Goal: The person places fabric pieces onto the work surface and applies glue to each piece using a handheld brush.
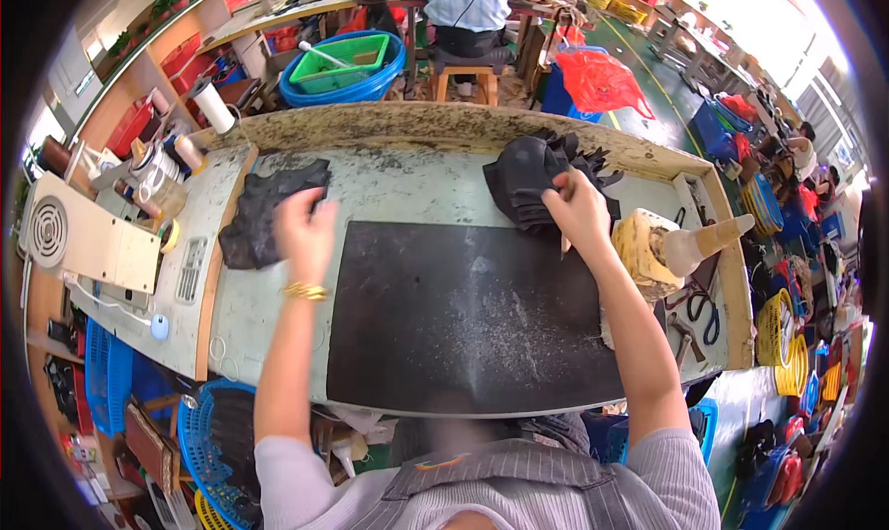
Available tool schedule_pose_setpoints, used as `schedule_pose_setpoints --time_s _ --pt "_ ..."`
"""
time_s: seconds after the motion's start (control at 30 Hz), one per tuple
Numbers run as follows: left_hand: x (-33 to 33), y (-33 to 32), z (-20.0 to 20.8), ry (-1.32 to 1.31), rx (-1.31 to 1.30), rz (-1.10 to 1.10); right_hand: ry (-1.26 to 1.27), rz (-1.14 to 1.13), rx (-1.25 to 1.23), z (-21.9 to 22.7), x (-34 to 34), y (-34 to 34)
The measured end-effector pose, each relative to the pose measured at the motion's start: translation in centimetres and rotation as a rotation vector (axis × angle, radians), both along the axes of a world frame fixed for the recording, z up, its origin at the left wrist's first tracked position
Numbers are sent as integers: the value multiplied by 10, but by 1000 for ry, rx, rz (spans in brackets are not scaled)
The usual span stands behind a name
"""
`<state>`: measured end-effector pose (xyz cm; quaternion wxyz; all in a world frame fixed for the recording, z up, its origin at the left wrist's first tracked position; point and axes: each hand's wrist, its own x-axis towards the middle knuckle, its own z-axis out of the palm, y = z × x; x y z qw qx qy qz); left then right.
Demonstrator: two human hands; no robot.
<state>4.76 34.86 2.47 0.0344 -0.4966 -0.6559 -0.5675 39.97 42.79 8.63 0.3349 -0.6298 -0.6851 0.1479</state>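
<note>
Fingers, head view: on my right hand they are closed round a slim brownish stick; on my left hand they blur, and I cannot tell whether they grip anything.
Black stack, upper right of centre: dark, overlapping pieces, fanned in layers, with ragged ends along the right; my right hand covers part of it.
Black pile, upper left: dark, layered, wavy-edged pieces, partly behind my left hand.
My forearms: bare below short grey sleeves, rising from the lower edge; the left runs nearly upright, a gold bracelet at its wrist, and the right slants up and leftward.
Black mat, centre: a dark sheet, sprinkled with pale specks, between my forearms.
Crowding my right forearm: a yellowish block and a pale cone; scissors lie near them, right of centre.
Upper edge: a seated co-worker and a blue tub past the bench's stained wooden rim.
</note>
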Motion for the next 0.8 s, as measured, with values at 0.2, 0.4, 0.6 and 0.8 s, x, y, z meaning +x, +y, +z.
schedule_pose_setpoints --time_s 0.2,0.4,0.6,0.8 --pt "144 182 -17 -326 -365 -579 -458 -95 -128 -22 -45 37" --pt "172 211 -10 -358 -759 -632 -476 -9 -194 -23 -29 20" --pt "178 192 -7 -448 -689 -644 -497 -5 34 -36 -7 17" --pt "180 206 -9 -739 -631 -719 -62 117 -135 -42 -9 57"
